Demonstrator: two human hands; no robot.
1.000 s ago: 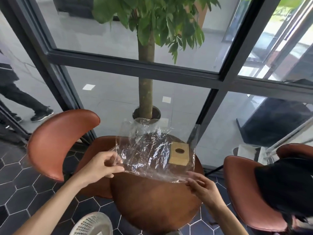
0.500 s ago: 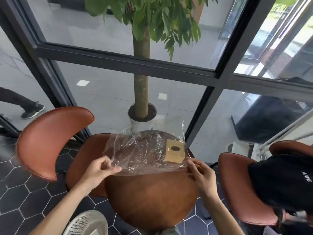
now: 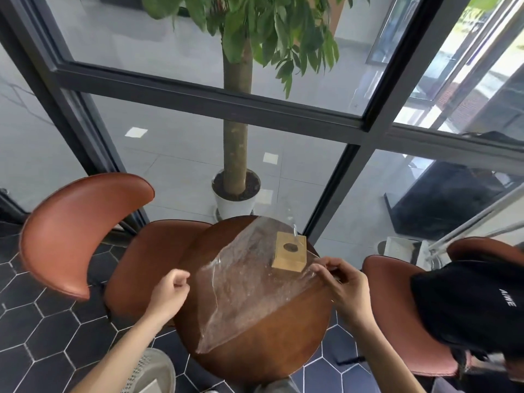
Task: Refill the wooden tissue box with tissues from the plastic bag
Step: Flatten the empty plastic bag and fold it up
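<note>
Pinching the clear plastic bag (image 3: 249, 285) at its right corner, the right hand (image 3: 344, 287) sits nearest the small square wooden tissue box (image 3: 289, 255), which stands near the round brown table's (image 3: 272, 350) far-right edge. The left hand (image 3: 170, 293), fingers curled and holding nothing, hovers off the left edge. The bag's long axis runs from the near-left edge to the far edge.

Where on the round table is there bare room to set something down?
Bare wood on the table shows along the near edge, below the plastic bag, and at the far left rim. The bag and wooden tissue box crowd the middle and right.
</note>
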